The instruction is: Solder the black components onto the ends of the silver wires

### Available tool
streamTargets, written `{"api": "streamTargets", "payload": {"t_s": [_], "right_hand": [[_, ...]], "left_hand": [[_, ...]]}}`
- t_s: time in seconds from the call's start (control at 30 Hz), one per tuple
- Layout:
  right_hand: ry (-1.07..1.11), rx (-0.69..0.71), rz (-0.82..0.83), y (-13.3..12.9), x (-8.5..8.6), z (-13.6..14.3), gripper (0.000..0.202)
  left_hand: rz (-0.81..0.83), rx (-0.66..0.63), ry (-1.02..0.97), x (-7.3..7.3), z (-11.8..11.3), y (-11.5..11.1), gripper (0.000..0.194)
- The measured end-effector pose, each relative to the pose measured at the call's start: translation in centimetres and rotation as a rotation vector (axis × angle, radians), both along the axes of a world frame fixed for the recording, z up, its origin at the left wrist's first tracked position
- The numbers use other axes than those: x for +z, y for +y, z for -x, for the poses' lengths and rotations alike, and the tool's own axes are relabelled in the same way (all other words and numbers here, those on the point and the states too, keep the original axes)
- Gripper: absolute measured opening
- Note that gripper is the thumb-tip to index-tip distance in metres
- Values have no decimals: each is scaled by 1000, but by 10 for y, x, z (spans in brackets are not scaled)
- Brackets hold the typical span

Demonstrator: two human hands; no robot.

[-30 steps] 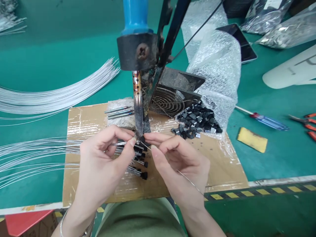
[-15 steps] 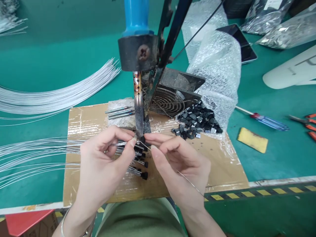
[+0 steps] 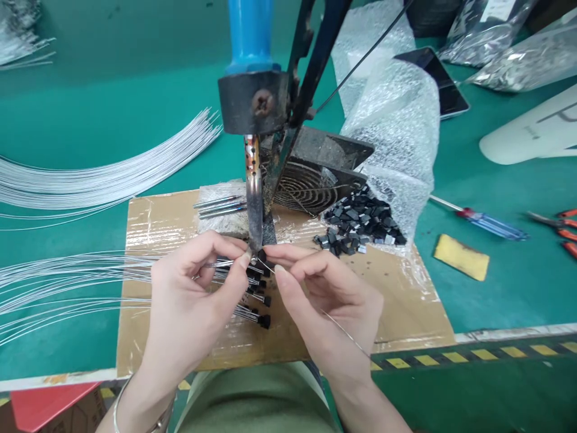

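Note:
A blue-handled soldering iron (image 3: 255,198) hangs upright in a black clamp, its tip pointing down between my hands. My left hand (image 3: 201,291) pinches a thin white wire (image 3: 216,263) close under the tip. Solder wire (image 3: 345,332) runs through the closed fingers of my right hand (image 3: 331,294), its end reaching the tip. A black connector piece (image 3: 261,257) sits at my right fingertips; whether they touch it I cannot tell. Below, several white wires with black ends (image 3: 256,319) lie on the cardboard (image 3: 406,307), partly hidden by my left hand.
A pile of small black parts (image 3: 365,219) lies on the right of the cardboard, beside bubble wrap (image 3: 396,126). Behind the iron stands a fan (image 3: 311,186). Further right are a yellow sponge (image 3: 461,257), a screwdriver (image 3: 491,224) and pliers (image 3: 559,225). White wires (image 3: 112,180) lie left.
My left hand has shifted very slightly right along with a small shift of the whole view. Both hands keep their pinches at the iron's tip.

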State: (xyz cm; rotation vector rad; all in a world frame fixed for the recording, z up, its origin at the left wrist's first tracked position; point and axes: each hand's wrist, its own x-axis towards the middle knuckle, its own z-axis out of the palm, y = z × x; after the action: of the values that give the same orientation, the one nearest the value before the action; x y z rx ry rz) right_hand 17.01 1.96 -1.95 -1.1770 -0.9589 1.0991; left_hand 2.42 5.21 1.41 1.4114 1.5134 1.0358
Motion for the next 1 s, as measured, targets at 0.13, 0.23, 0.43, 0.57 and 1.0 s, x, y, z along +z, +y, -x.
{"api": "streamTargets", "payload": {"t_s": [0.13,0.23,0.43,0.57,1.0], "right_hand": [[12,4,-3,0,0,1,22],[3,-9,-8,0,0,2,22],[-13,-14,-19,0,1,2,22],[-23,-16,-27,-1,0,2,22],[-116,-12,-63,-3,-3,3,19]], "left_hand": [[-6,5,5,0,1,-1,20],[-14,4,20,1,2,-2,21],[7,-3,-18,1,1,-2,20],[-3,5,9,0,1,-2,20],[16,0,-1,1,1,-2,19]]}}
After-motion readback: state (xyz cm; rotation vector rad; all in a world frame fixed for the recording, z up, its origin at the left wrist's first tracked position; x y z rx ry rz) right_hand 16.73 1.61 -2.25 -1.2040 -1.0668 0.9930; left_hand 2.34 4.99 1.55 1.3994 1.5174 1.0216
